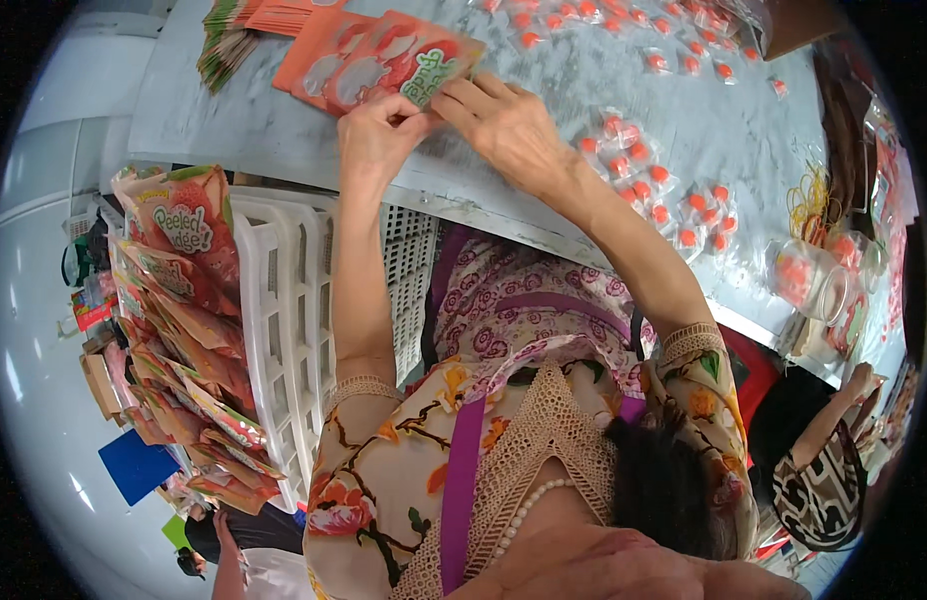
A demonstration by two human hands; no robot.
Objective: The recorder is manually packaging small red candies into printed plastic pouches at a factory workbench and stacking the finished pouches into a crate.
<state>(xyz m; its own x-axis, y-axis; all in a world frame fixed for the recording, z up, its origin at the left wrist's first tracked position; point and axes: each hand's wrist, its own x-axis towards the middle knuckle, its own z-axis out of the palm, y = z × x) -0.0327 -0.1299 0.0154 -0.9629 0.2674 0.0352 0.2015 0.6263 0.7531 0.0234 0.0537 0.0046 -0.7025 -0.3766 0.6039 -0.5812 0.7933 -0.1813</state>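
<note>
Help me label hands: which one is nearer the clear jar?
Right: the right hand is left of the jar, at the orange pouch; the left hand is farther left.

exposure ok: bright, cool white, fairly even. light looks overhead, going by white streaks mirrored in the pale floor (44, 430) at left. table (254, 125) well lit, soft weak shadows; space under its front edge goes darker. glare: small glints on the clear candy wrappers (639, 151), shine on the clear jar (827, 288), mild sheen on the orange pouches (389, 62). focus: fingers (468, 95) fairly crisp, pouch print legible; clutter (892, 410) at far right soft and hard to make out. dark clothing (787, 410) there loses detail. fisheye: table edge bows, stuff near the rim stretches, black vignette fills the corners
</note>
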